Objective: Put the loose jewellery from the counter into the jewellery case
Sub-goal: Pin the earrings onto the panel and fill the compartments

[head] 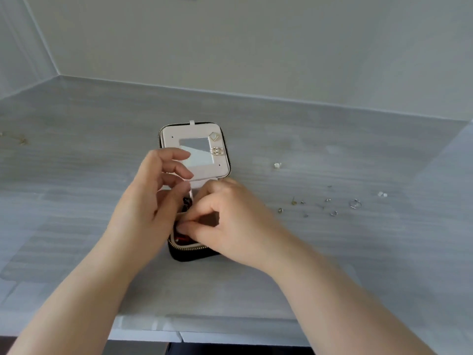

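Black zipped jewellery case (190, 254), square mirror (197, 149).

text: none legible | jewellery case (167, 140): no readable label or number

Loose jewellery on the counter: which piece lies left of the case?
The thin gold chain far left, alone; all other loose pieces lie scattered right of the jewellery case.

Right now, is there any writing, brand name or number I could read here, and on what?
None: no readable word, number or label shows.
The jewellery case and its mirror: no lettering visible.
The gold earring pinned beside the mirror: a looped shape, too blurred to read as letters.
The loose pieces on the counter: too small to show any marks.
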Demonstrator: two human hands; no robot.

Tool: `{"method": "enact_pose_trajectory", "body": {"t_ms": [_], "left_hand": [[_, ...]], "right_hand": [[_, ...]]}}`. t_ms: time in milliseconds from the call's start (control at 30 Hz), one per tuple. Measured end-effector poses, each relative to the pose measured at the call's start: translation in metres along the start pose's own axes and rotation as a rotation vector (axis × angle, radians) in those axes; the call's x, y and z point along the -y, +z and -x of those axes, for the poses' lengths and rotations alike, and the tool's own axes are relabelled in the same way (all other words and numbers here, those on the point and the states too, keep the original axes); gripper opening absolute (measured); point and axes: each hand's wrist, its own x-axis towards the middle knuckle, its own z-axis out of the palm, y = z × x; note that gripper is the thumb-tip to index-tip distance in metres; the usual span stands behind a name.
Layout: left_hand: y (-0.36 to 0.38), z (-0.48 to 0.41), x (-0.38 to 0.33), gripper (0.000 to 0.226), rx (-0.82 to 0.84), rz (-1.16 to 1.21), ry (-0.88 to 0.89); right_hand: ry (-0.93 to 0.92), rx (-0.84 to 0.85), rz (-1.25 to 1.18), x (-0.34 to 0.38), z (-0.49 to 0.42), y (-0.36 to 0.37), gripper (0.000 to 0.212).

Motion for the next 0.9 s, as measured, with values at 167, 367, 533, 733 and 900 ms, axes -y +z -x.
{"method": "enact_pose_trajectory", "body": {"t_ms": [167, 367, 533, 733, 900], "left_hand": [[0.003, 0.004, 0.005, 0.073, 0.113, -0.057, -0.013], [0.005, 0.005, 0.000, 0.063, 0.134, -0.115, -0.057], [0.007, 0.006, -0.007, 0.075, 0.155, -0.195, -0.064], [0.005, 0.006, -0.005, 0.076, 0.174, -0.221, -0.037], [0.006, 0.007, -0.004, 0.067, 0.217, -0.265, -0.002]], "right_hand": [[0.174, -0.120, -0.177, -0.012, 0.005, -0.046, 0.006], [0.403, -0.079, 0.102, -0.054, 0.028, -0.099, 0.008], [0.475, -0.008, 0.271, -0.071, 0.030, -0.080, 0.009], [0.426, -0.020, 0.237, -0.075, 0.028, -0.072, 0.012], [0.412, 0.002, 0.205, -0.072, 0.026, -0.074, 0.017]]}}
